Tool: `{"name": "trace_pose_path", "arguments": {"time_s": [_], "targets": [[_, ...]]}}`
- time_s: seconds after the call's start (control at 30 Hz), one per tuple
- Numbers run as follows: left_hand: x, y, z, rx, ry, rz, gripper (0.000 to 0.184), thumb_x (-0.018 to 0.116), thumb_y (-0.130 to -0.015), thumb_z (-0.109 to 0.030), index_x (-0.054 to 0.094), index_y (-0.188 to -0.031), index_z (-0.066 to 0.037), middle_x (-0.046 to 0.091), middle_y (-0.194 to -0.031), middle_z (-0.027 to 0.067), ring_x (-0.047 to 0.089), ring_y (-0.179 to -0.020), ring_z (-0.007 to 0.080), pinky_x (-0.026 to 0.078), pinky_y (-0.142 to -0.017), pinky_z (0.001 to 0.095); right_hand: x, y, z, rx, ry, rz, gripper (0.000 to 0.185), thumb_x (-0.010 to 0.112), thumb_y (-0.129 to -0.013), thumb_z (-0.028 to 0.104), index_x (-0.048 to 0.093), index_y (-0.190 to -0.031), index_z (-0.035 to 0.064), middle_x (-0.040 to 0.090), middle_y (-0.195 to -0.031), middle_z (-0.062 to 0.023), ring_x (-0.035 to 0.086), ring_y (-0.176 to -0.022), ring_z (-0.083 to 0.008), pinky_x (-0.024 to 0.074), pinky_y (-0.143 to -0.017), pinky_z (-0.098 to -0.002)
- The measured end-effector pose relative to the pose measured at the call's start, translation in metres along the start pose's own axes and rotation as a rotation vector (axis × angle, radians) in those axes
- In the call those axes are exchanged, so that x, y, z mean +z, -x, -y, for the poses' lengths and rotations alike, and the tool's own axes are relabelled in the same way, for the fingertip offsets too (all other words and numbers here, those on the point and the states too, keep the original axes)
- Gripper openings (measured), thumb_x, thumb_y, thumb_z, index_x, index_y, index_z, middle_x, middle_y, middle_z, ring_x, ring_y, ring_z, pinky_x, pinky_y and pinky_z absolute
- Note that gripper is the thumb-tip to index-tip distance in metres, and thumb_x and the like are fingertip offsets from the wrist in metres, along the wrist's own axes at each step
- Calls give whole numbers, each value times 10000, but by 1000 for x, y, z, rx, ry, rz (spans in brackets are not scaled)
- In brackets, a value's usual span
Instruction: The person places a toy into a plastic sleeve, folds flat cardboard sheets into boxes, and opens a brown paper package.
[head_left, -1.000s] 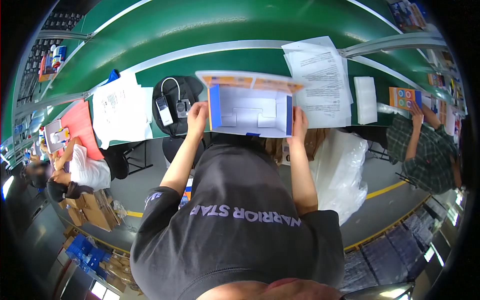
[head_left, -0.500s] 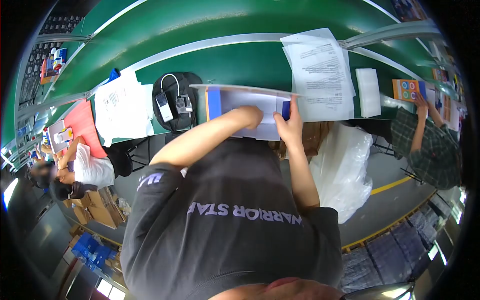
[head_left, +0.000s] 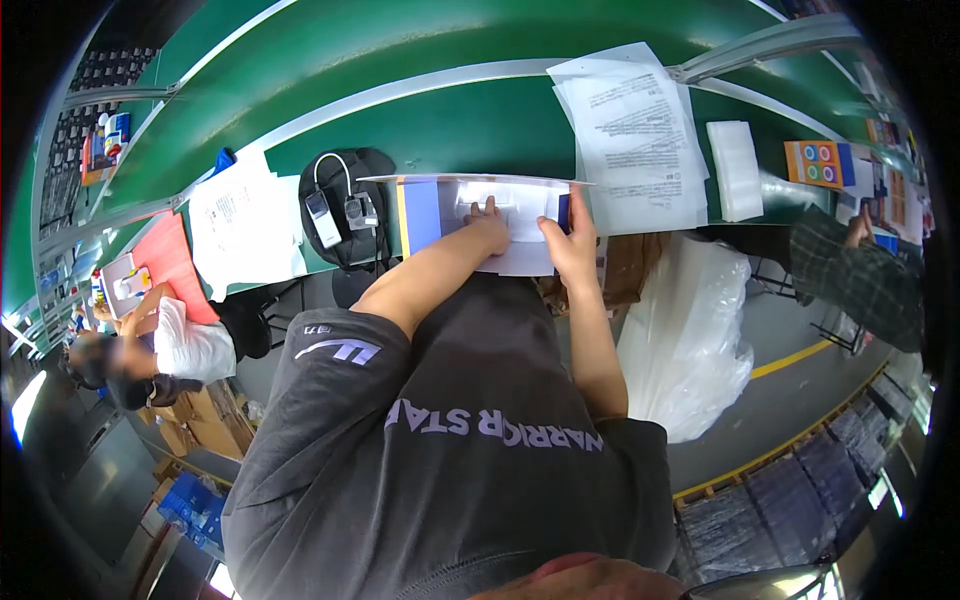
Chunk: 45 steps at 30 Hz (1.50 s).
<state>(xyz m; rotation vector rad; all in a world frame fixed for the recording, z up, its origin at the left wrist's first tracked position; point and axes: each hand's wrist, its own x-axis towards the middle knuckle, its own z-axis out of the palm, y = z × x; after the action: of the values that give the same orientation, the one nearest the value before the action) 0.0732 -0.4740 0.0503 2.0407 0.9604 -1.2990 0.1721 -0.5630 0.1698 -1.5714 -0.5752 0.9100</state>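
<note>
A cardboard box [head_left: 421,212], white inside with blue and orange end panels, sits tilted toward me at the table's near edge. Its long upper flap stands raised. My right hand [head_left: 574,250] grips the box's right end, thumb inside and fingers around the outer edge. Inside, my left hand [head_left: 488,232] reaches in with fingers spread, touching the white interior near a pale piece. Nothing shows in that hand. Its fingertips partly cover the box floor.
Printed sheets [head_left: 640,140] and a white stack [head_left: 735,170] lie right; more papers [head_left: 240,220] lie left. Beside the box rests a black cap [head_left: 345,190] with cabled devices. Plastic wrap [head_left: 690,340] hangs below. Co-workers sit left [head_left: 190,335] and right [head_left: 850,260].
My left hand's fingers have gone from curled to spread inside the box, and its forearm has swung inward. My right hand keeps its grip. The right co-worker's hands have left the orange box.
</note>
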Motion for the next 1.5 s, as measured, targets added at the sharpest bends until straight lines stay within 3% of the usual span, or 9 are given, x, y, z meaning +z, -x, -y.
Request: {"name": "trace_pose_path", "arguments": {"time_s": [0.17,0.43,0.53,0.87,0.93,1.03,1.27,1.37,1.5], "targets": [[0,2,0,8,-24,-4,807,555,-852,-191,83,-1489,-41,-85,-1561,132,100,-1406,435,264,-1065,546,-8,-2,-1,103,-115,71,707,622,-767,34,318,-1398,-61,546,-1233,-131,554,-1059,-166,432,-907,-278],[-17,33,8,309,-229,141,471,651,-770,-142,589,-1222,-26,430,-1406,174,364,-1332,331,431,-930,548,-7,5,-5,31,-21,69,699,624,-779,51,316,-1395,-68,553,-1223,-138,555,-1047,-160,433,-903,-273],[-31,60,15,284,-276,214,466,624,-786,-116,556,-1240,-38,390,-1402,241,438,-1263,371,444,-952,463,-3,9,4,63,-22,86,702,632,-782,72,315,-1388,-85,574,-1187,-141,566,-1013,-155,441,-882,-270],[-24,42,0,46,-248,-14,521,631,-782,-117,515,-1283,-30,306,-1451,247,391,-1272,446,421,-961,518,-3,0,0,27,-82,38,693,656,-783,100,347,-1375,-82,584,-1164,-132,567,-991,-146,447,-860,-265],[-3,-19,4,-105,106,-35,690,621,-813,-182,339,-1439,-114,71,-1544,199,152,-1348,541,257,-1029,662,-4,-1,0,52,-115,40,693,661,-785,101,348,-1373,-88,577,-1182,-136,564,-1011,-150,443,-874,-266],[-4,-13,15,212,-143,61,697,573,-839,-182,271,-1462,-98,44,-1545,202,65,-1369,530,198,-1062,657,-3,1,-5,74,-150,28,581,602,-816,38,404,-1357,-41,561,-1223,-96,527,-1094,-159,396,-934,-279],[36,-55,6,-27,41,-116,638,513,-850,-122,293,-1446,-60,60,-1543,203,15,-1393,484,194,-1065,655,-4,2,2,97,-126,28,604,609,-807,47,396,-1366,-35,557,-1228,-97,529,-1092,-162,395,-935,-278],[-19,27,6,116,-60,-78,573,523,-835,-88,400,-1394,-50,178,-1518,215,126,-1398,439,277,-1049,616,-6,1,9,99,-195,96,628,620,-805,56,376,-1377,-38,555,-1230,-97,529,-1092,-163,397,-935,-281],[-47,50,20,261,-190,-15,390,531,-813,-70,592,-1195,-22,531,-1299,179,543,-1148,380,462,-928,498,-11,0,0,89,-169,63,690,703,-775,132,383,-1337,-109,586,-1155,-120,559,-985,-133,442,-861,-269]]}}
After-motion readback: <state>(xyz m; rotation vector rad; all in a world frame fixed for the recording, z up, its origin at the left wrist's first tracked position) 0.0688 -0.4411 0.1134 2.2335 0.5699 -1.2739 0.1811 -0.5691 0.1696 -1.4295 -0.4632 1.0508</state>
